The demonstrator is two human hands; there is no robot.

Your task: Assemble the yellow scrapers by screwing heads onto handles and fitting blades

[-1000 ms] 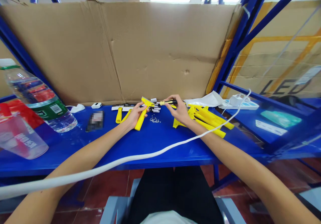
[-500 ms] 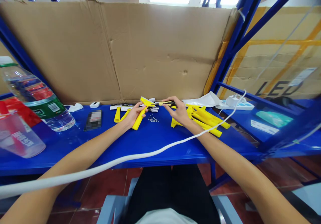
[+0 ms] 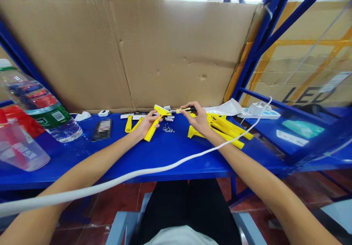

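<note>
My left hand (image 3: 148, 123) is closed around a yellow scraper (image 3: 151, 129), its handle slanting down toward me and its wide head pointing away. In my right hand (image 3: 198, 119) is a screwdriver with a black and yellow handle (image 3: 189, 109), lying level. Its shaft points left at the scraper's head; whether the tip touches a screw is too small to tell. Small loose screws (image 3: 168, 129) lie on the blue table below. Under and beside my right wrist rests a pile of yellow scraper parts (image 3: 227, 126). Two more yellow handles (image 3: 128, 124) lie left of my left hand.
A white cable (image 3: 176, 163) runs across the view in front of my forearms. Left stand a large water bottle (image 3: 52, 117) and a plastic cup (image 3: 24, 149), near a dark phone-like item (image 3: 102, 130). Cardboard (image 3: 176, 54) walls the back; a power strip (image 3: 261, 113) sits right.
The view has tilted slightly. My right hand has shifted a little to the right with the screwdriver, and its fingers have changed position on the handle. My left hand keeps hold of the scraper.
</note>
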